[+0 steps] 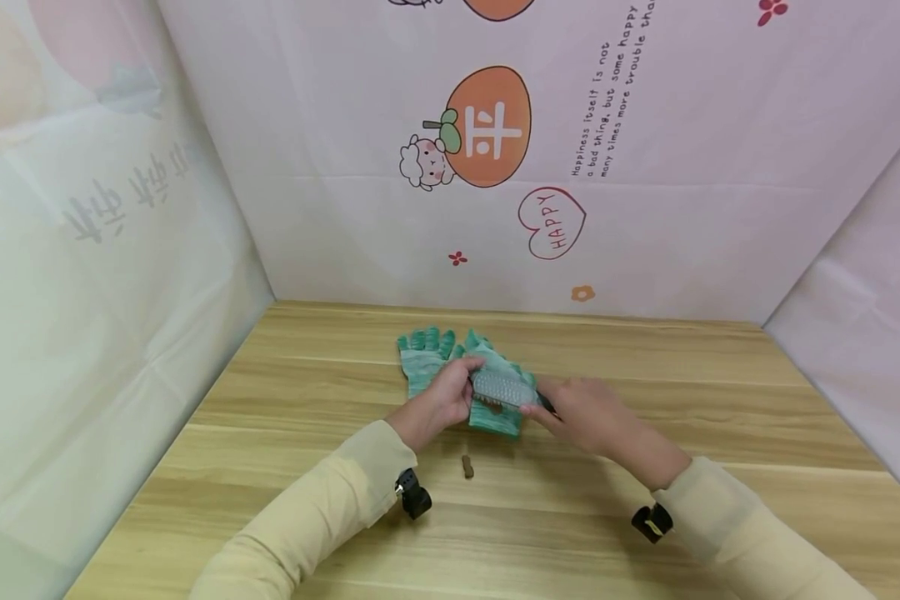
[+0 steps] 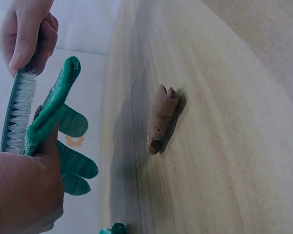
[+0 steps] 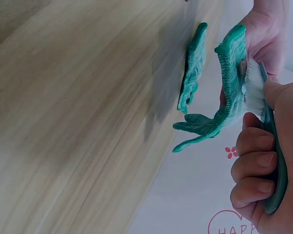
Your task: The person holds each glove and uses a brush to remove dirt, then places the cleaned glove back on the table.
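Note:
My left hand [image 1: 446,400] holds up a green-and-white work glove [image 1: 497,423] above the table, its thumb on the upper side. In my right hand [image 1: 588,417] is the handle of a scrubbing brush [image 1: 501,388], and its white bristles [image 3: 254,87] touch the glove's fabric. A bit of brown material shows between the bristles and the glove. The second glove [image 1: 421,363] lies flat on the table behind my left hand. Closer to me on the wood sits a small brown clay-like lump [image 2: 162,119], rolled in shape.
The wood-grain table [image 1: 300,467] meets a printed white cloth backdrop [image 1: 360,250] at its far edge. Cloth also hangs along the left [image 1: 120,333] and right sides. A black strap device [image 1: 414,496] hangs at each wrist.

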A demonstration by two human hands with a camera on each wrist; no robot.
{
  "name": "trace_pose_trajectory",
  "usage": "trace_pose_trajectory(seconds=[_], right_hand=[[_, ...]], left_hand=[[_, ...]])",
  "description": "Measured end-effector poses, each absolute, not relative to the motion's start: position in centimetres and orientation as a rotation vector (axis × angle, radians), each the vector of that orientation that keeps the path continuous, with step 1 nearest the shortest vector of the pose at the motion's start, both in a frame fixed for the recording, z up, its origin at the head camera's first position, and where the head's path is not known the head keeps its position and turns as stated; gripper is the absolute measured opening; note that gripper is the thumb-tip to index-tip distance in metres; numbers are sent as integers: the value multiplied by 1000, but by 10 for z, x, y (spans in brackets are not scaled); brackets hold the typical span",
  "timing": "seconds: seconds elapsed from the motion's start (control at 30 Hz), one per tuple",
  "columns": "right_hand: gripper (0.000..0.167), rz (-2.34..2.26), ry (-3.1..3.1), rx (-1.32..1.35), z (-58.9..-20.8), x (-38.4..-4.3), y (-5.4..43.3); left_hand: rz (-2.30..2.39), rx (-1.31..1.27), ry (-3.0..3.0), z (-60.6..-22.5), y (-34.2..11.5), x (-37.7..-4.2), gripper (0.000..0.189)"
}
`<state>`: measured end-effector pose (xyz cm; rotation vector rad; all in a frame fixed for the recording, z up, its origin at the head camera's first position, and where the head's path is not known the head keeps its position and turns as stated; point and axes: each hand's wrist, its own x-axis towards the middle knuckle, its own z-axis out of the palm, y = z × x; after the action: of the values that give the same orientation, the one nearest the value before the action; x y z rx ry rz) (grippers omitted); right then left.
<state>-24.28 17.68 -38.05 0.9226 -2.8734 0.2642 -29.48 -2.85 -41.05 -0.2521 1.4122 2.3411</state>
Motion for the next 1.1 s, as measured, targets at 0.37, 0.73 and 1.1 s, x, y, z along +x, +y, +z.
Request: trace_pose_trajectory(seconds=[0.37,0.73,1.1], right_hand=[[32,281,-2834,973,-384,-240,180],[29,338,-2821,952,-390,-235,186],[28,315,-2797,968,-391,-232,186]], left_hand=[[2344,-272,1392,-411,-30,-295,39],[2308,-326,1401,-412,-33,-296,62],[2245,-357,1448,-412,-34,-290,56]])
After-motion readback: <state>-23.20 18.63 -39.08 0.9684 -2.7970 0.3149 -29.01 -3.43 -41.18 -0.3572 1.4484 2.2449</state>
